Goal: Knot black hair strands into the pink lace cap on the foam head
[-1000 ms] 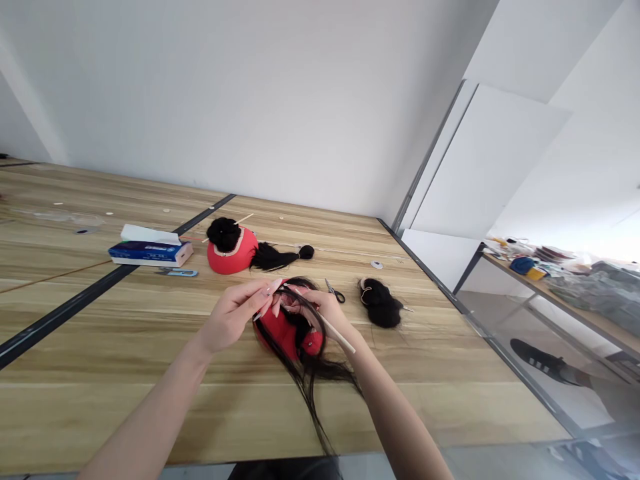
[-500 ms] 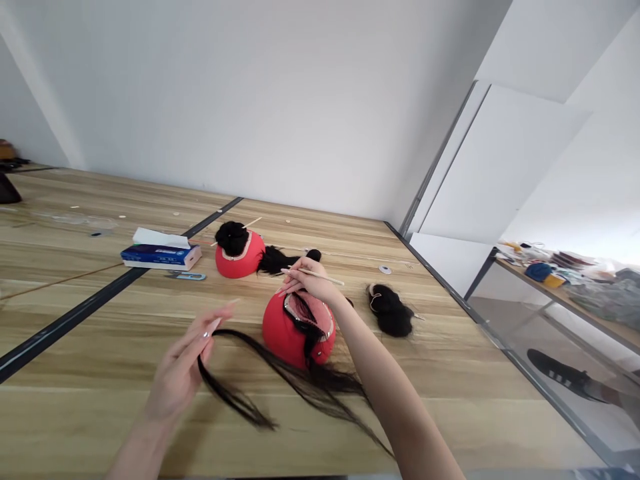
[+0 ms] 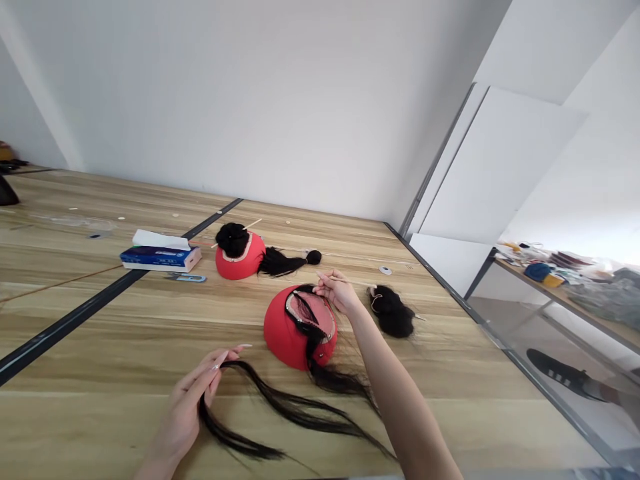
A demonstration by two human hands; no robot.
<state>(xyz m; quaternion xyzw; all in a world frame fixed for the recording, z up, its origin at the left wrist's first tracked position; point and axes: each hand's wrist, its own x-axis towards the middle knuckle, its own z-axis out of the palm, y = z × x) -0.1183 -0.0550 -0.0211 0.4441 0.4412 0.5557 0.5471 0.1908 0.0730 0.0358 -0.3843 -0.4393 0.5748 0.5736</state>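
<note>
My left hand (image 3: 193, 400) is closed on a lock of black hair (image 3: 295, 407), which bends over the fingers with both ends trailing on the table. To its right sits a red dome-shaped block (image 3: 283, 327) with a pale net piece (image 3: 320, 313) on it. Dark strands lie across the net and run down onto the table. At the net's far right edge my right hand (image 3: 337, 290) is pinched closed. The thin light-coloured stick seen in it earlier is now mostly hidden by the fingers.
A second red dome (image 3: 243, 265) carries bundled black hair with a stick through it. A tissue box (image 3: 160, 258) and blue cutter (image 3: 190, 278) lie left. A dark hair bundle (image 3: 395, 317) lies right. Cluttered shelf (image 3: 565, 267) and a person's shoe (image 3: 557, 370) are far right.
My left hand has moved down and slightly right with the lock of hair. My right hand has shifted right across the net and turned, so the stick no longer shows clearly.
</note>
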